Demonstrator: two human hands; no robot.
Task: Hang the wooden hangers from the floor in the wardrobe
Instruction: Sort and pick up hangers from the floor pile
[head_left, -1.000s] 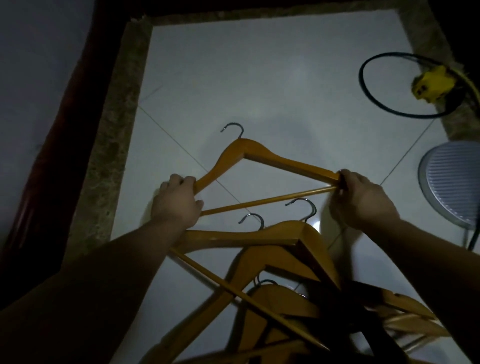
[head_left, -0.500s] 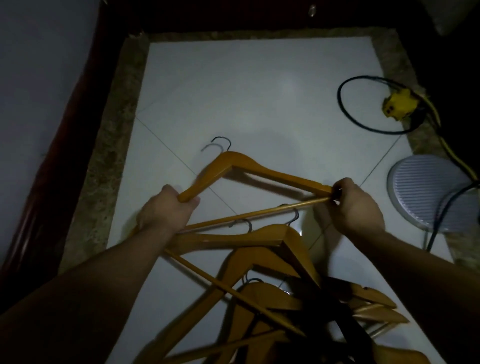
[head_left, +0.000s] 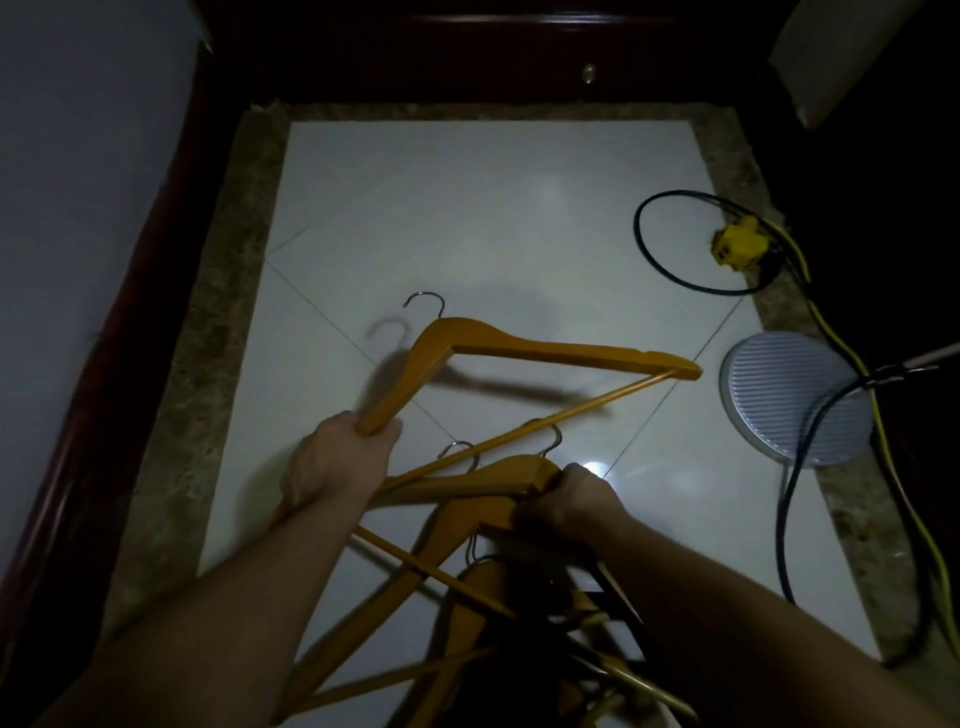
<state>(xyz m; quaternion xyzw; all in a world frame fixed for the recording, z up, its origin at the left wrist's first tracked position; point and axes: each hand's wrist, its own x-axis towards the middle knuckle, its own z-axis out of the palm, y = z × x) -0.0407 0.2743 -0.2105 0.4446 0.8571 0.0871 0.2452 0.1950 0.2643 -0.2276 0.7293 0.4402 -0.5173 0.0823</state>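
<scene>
A wooden hanger (head_left: 545, 351) with a metal hook is lifted off the white tiled floor (head_left: 467, 208). My left hand (head_left: 337, 457) grips its left end. My right hand (head_left: 576, 499) has its fingers curled round the top of a second wooden hanger (head_left: 467, 483) in the pile (head_left: 467, 597). Several more wooden hangers lie crossed over each other on the floor under my forearms. The dark wooden wardrobe base (head_left: 467, 67) stands at the far end of the floor.
A black cable loop (head_left: 670, 265) and a yellow plug block (head_left: 735, 247) lie at the right. A round ribbed grey base (head_left: 795, 400) with cables across it sits beside them. A dark red wooden frame (head_left: 119, 322) runs along the left.
My right hand let go of the first hanger's right end and came down onto the second hanger in the pile. My left hand raised the first hanger higher.
</scene>
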